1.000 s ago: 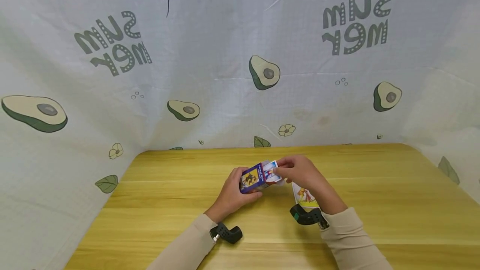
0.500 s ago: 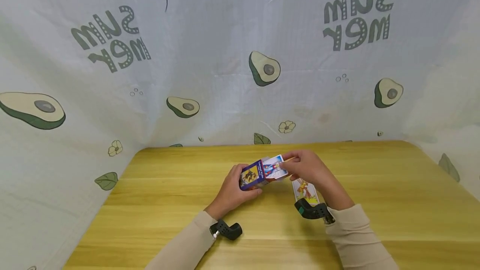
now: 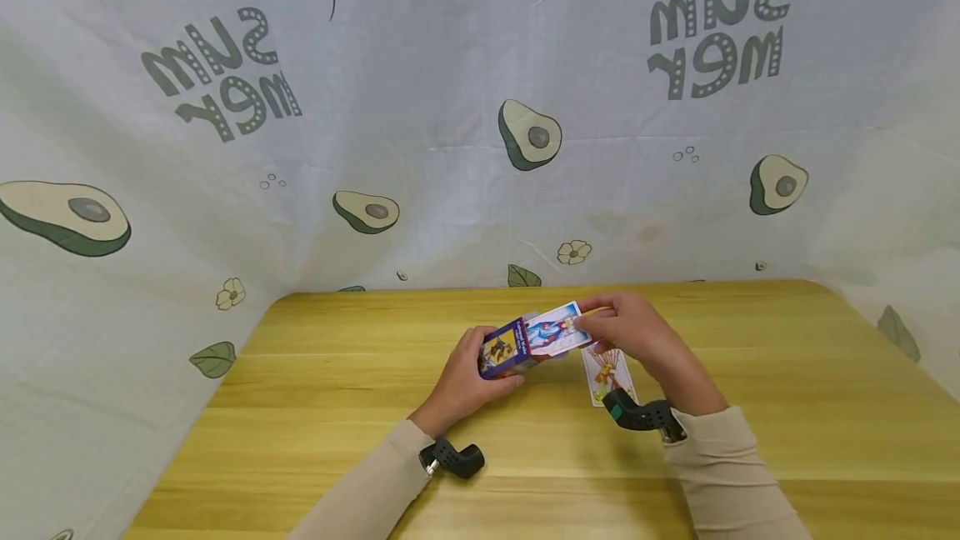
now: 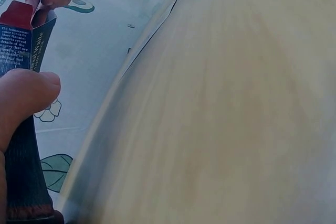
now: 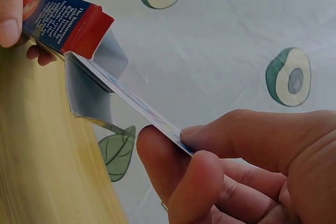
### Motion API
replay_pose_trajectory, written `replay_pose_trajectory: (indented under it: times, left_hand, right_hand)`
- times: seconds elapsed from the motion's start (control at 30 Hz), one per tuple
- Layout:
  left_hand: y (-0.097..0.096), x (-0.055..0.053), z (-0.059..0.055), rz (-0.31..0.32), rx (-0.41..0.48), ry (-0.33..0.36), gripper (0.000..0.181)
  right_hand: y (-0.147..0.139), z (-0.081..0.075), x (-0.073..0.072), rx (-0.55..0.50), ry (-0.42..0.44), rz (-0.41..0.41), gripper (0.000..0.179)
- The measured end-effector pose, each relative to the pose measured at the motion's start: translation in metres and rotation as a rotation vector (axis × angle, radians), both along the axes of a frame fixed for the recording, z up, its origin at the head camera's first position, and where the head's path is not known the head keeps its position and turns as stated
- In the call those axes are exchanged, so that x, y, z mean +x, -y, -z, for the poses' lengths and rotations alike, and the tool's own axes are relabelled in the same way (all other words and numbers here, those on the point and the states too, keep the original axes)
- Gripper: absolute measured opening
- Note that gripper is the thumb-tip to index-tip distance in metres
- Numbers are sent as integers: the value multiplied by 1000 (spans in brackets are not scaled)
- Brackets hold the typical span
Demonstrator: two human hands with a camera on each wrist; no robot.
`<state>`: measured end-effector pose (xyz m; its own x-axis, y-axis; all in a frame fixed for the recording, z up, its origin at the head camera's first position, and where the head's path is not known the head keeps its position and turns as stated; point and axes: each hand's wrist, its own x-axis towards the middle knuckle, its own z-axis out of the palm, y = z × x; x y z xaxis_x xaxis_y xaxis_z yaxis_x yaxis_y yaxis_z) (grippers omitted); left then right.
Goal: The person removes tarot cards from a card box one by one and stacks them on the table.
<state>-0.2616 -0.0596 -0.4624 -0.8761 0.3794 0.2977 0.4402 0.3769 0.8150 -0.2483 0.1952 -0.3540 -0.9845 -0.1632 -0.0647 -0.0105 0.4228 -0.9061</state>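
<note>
My left hand (image 3: 467, 377) grips a blue card box (image 3: 504, 352) with a yellow picture on its front, tilted so its mouth faces right. Red and grey flaps stand spread at that mouth in the right wrist view. An illustrated tarot card (image 3: 553, 330) sticks far out of the opening, and my right hand (image 3: 626, 327) pinches its outer end between thumb and fingers. Below that hand, a second tarot card (image 3: 609, 376) lies face up on the table, its upper end partly covered by the hand. In the left wrist view the box (image 4: 23, 45) shows small printed text.
The wood-grain table (image 3: 360, 423) reaches back to a pale curtain (image 3: 442, 107) printed with avocados. Dark camera mounts sit on both wrists, the right mount (image 3: 641, 413) just over the lower end of the lying card.
My right hand has moved right and slightly up, drawing the pinched tarot card farther out of the box. More of the lying card shows. My left hand stays nearly in place.
</note>
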Motion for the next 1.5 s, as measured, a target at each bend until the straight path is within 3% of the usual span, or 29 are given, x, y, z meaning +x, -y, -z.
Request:
replay_pose_trajectory:
  times: [0.8,1.17,1.5]
  left_hand:
    - [0,-1,2,-7,9,-1,69]
    - [-1,-2,0,4,18,-14,68]
    - [-1,1,-1,-7,-2,5,69]
  right_hand:
    - [-23,-9,0,42,-13,18,48]
    - [-33,-9,2,-37,-1,41,47]
    - [-39,-8,6,-13,-10,80,45]
